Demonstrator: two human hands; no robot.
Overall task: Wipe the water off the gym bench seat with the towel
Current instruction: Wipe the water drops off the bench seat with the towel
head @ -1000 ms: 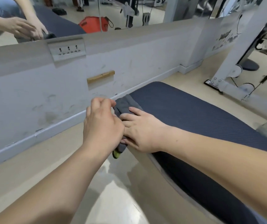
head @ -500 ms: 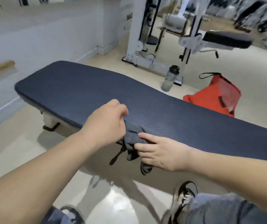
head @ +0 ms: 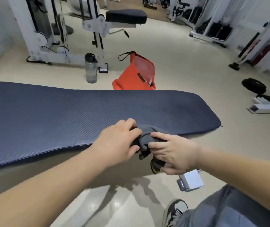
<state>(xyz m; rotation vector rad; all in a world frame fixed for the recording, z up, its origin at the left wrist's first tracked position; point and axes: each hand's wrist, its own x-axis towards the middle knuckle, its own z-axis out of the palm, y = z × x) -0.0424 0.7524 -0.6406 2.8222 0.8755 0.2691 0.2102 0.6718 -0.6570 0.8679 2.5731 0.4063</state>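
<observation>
The dark blue ribbed bench seat (head: 65,115) runs across the view from the left edge to its rounded right end. A bunched dark grey towel (head: 145,136) lies at the seat's near edge, toward the right end, partly draped over the side. My left hand (head: 117,145) grips the towel's left part with curled fingers. My right hand (head: 175,154) holds the towel's right part, with its lower corner hanging under the palm. Both hands hide much of the cloth. No water shows on the seat.
Beyond the bench stand a clear water bottle (head: 91,68) and an orange bag (head: 135,74) on the beige floor. A white gym machine (head: 52,30) with a black pad is behind. Weight plates (head: 253,85) lie at right. My shoe (head: 174,212) and jeans are bottom right.
The view swung right from the wall end of the bench to its other end. Both hands slid the towel along the near edge toward the right end, still holding it.
</observation>
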